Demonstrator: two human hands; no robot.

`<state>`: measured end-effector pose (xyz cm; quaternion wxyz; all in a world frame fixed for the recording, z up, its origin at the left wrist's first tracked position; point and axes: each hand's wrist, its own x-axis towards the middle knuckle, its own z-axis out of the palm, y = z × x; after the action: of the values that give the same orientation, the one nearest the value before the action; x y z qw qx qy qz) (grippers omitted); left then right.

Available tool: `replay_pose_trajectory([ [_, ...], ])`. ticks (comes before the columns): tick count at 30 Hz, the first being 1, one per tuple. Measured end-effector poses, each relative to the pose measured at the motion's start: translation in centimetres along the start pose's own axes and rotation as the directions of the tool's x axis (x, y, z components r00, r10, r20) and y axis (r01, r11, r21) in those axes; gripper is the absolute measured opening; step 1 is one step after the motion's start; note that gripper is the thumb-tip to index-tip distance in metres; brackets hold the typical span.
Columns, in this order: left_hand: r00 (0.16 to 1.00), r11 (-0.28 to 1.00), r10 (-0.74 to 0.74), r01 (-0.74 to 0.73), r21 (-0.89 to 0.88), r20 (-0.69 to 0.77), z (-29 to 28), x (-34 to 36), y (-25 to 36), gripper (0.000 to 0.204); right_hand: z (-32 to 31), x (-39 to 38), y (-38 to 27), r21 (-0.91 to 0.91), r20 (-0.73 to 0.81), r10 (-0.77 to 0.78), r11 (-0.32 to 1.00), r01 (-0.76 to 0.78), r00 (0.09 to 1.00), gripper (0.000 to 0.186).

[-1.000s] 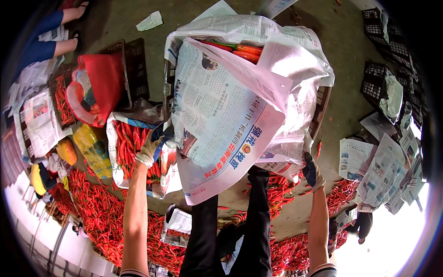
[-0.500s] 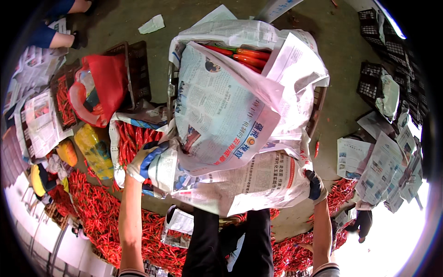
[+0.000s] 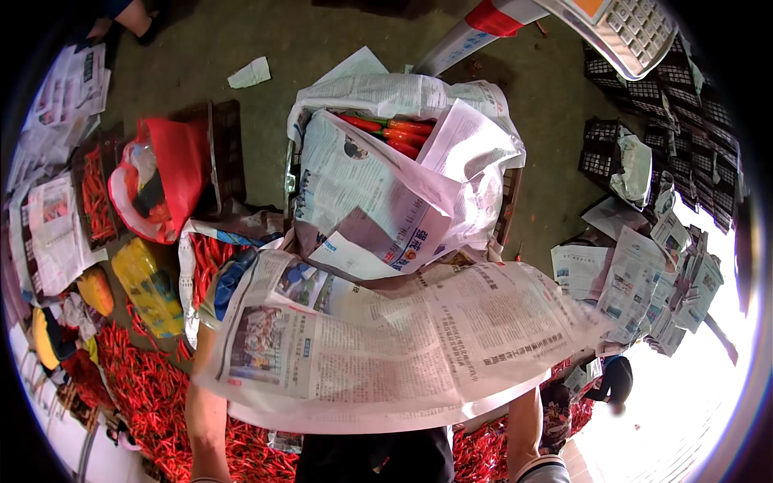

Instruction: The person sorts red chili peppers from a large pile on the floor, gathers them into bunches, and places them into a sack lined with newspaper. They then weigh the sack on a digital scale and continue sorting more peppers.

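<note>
A large newspaper sheet (image 3: pixel 378 346) is raised and spread across the near side of a crate (image 3: pixel 510 205), its right edge blurred. My left hand (image 3: pixel 232 283), in a blue and pale glove, is closed at the sheet's upper left edge; its fingers are partly covered. The sheet hides my right hand; only my right forearm (image 3: pixel 525 427) shows below it. More newspaper (image 3: pixel 362 185) lines the crate and folds over its contents. Long red chili peppers (image 3: pixel 403 133) show through a gap at the far side.
Left of the crate stand a paper-lined container of red chilies (image 3: pixel 211 262), a red bag (image 3: pixel 179 173) and a yellow wrapped bundle (image 3: pixel 149 286). Loose chilies (image 3: pixel 161 402) cover the floor nearby. Black crates (image 3: pixel 604 153) and newspapers (image 3: pixel 636 282) lie right. A keypad device (image 3: pixel 636 32) juts in, top right.
The near newspaper flap has come up and toward me, opening out flat and covering my right hand. The view has shifted, bringing the keypad device into sight.
</note>
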<state>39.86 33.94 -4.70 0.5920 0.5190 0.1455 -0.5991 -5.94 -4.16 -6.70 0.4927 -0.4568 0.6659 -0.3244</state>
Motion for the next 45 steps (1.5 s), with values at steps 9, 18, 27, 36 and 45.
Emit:
replay_pose_trajectory([
  [9,0.977,0.968,0.191,-0.173,0.179,-0.090,1.3,1.1,4.6,0.035,0.9,7.1,-1.3,0.073,0.071,0.174,0.981,-0.179,0.982,0.047],
  [18,0.877,0.894,0.423,-0.364,0.260,-0.229,2.4,11.3,10.7,0.036,8.7,16.8,-2.6,0.025,0.264,0.213,0.974,-0.227,0.941,0.051],
  [27,0.958,0.925,0.173,-0.077,0.372,-0.230,3.4,23.8,11.4,0.064,20.8,22.8,-3.6,-0.053,0.739,0.388,0.848,-0.528,0.550,0.062],
  [36,0.814,0.278,0.545,-0.401,0.873,0.201,0.9,27.6,12.7,0.040,27.1,20.7,-6.2,0.107,0.711,0.398,0.753,-0.649,0.580,0.042],
  [45,0.572,-0.166,0.772,-0.240,0.956,0.278,3.4,25.5,12.6,0.041,25.1,18.5,-8.9,-0.469,0.408,-0.192,0.795,0.385,0.893,0.027],
])
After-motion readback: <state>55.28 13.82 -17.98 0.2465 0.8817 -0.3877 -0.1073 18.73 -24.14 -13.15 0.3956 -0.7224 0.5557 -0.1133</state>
